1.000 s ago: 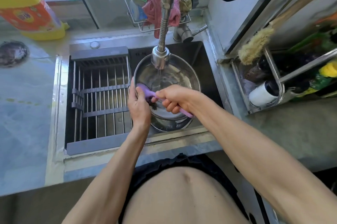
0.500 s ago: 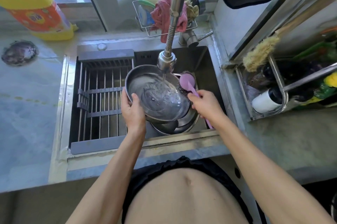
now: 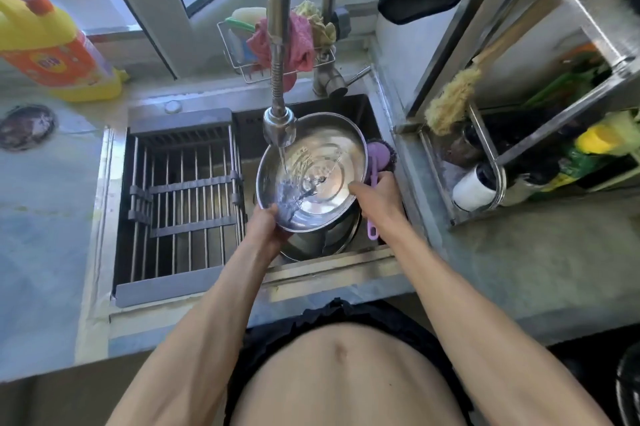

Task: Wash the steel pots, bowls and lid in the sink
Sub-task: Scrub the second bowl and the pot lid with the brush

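A steel bowl point(image 3: 322, 162) is held tilted under the faucet head point(image 3: 278, 129), and running water splashes into its near left side. My left hand point(image 3: 265, 224) grips the bowl's near rim. My right hand point(image 3: 375, 198) holds the purple-handled scrub brush point(image 3: 375, 162) against the bowl's right rim, thumb resting on the bowl's inside. Below the bowl another steel pot point(image 3: 318, 242) sits in the sink point(image 3: 360, 106), mostly hidden.
A grey drying rack point(image 3: 180, 197) spans the sink's left half. A yellow detergent bottle point(image 3: 52, 51) stands at the back left, a wire caddy with cloths point(image 3: 277, 44) behind the faucet. A steel shelf with bottles and a brush point(image 3: 519, 134) stands at the right.
The bowl has shifted right under the stream and now faces up more. My right hand with the brush has come against the bowl's right rim; earlier it scrubbed inside.
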A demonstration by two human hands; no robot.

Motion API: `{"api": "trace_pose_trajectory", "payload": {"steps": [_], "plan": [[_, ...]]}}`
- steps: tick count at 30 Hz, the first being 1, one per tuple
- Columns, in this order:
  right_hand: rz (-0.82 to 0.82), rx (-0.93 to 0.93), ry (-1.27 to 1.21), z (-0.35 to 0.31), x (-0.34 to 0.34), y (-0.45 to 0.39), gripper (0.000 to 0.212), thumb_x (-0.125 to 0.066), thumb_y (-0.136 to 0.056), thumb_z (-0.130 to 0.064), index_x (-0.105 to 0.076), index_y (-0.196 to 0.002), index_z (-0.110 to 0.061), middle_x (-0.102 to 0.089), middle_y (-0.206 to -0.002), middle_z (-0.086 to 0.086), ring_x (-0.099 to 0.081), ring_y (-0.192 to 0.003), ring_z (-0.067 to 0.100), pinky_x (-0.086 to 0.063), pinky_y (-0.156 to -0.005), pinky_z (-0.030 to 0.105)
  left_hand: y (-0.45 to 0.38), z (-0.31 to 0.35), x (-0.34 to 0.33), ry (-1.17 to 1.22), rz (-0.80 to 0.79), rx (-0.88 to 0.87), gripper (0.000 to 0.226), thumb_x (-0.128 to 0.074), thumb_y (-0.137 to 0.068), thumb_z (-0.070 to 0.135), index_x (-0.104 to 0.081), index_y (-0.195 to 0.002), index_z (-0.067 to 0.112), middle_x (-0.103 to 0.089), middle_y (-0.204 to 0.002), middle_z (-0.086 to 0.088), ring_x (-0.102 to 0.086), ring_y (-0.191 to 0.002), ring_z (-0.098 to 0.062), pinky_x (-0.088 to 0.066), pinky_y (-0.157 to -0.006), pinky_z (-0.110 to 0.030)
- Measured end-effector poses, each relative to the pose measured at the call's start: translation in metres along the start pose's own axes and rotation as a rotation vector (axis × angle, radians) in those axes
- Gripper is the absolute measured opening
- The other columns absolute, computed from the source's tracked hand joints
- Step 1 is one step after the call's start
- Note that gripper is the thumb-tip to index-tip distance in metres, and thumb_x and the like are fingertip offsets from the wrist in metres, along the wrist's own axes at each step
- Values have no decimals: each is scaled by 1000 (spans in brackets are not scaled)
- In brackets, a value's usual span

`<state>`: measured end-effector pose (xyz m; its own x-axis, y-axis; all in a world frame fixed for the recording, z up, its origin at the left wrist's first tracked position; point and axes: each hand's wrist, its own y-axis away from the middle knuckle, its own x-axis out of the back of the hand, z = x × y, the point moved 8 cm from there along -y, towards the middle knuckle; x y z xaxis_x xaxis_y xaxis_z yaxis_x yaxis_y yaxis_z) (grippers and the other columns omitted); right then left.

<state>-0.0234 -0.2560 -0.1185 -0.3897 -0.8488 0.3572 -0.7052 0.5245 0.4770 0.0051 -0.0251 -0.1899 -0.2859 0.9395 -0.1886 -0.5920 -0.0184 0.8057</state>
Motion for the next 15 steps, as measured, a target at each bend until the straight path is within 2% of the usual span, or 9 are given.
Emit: {"api": "trace_pose_trajectory", "payload": {"steps": [3, 4, 5, 7, 9, 10, 12, 15], "plan": [[68, 64, -10, 0, 7, 1, 27, -66, -80, -21, -51, -102, -15, -61, -86, 0, -58, -68, 15, -41, -55, 27, -3, 3, -2, -347, -34, -4, 30, -42, -104, 3, -57, -130, 5, -69, -100, -12, -65, -85, -24, -55, -77, -39], [85, 75, -19, 2, 9, -1, 29, -65, -81, -21, -49, -105, -18, -61, -91, -2, -58, -74, 13, -41, -57, 27, -2, 8, -1, -417, -27, -45, 28, -45, -105, 5, -59, -129, 7, -68, -98, -9, -63, -84, -22, -53, -72, -35], [88, 75, -30, 4, 7, -1, 29, -64, -82, -22, -48, -106, -21, -60, -93, -4, -58, -76, 12, -41, -57, 27, 2, 15, 0, -464, -21, -94, 25, -47, -105, 8, -58, -128, 10, -68, -98, -7, -64, -87, -22, -54, -73, -36], [74, 49, -84, 9, 1, -8, 28, -62, -79, -25, -49, -104, -20, -60, -89, -3, -56, -68, 15, -40, -55, 27, 15, 29, 3, -561, -17, -233, 30, -54, -105, 15, -51, -134, 20, -67, -116, -2, -67, -108, -24, -56, -92, -42], [38, -29, -170, 17, -8, -15, 23, -57, -77, -23, -51, -97, -13, -57, -76, 2, -48, -54, 17, -36, -46, 24, 31, 43, 8, -775, -12, -459, 55, -60, -103, 18, -40, -154, 22, -53, -147, 0, -51, -136, -21, -44, -114, -45], [11, -81, -213, 22, -14, -16, 17, -56, -80, -19, -52, -94, -12, -53, -70, 3, -44, -48, 15, -33, -43, 23, 42, 51, 11, -865, 16, -577, 63, -62, -102, 20, -34, -158, 19, -43, -157, -1, -41, -144, -18, -36, -120, -45], [-53, -183, -268, 31, -24, -17, 3, -52, -85, -12, -52, -88, -12, -47, -62, 5, -37, -40, 12, -30, -40, 20, 61, 64, 14, -1001, 72, -775, 64, -64, -100, 22, -36, -158, 16, -29, -166, -6, -24, -154, -20, -23, -126, -46], [-120, -244, -275, 36, -38, -17, 8, -50, -86, -11, -52, -94, -10, -47, -60, 8, -36, -36, 12, -30, -40, 21, 93, 75, -2, -1320, 132, -1071, 57, -62, -99, 40, -48, -151, 22, -19, -169, -14, -4, -158, -34, -9, -127, -54]]}}
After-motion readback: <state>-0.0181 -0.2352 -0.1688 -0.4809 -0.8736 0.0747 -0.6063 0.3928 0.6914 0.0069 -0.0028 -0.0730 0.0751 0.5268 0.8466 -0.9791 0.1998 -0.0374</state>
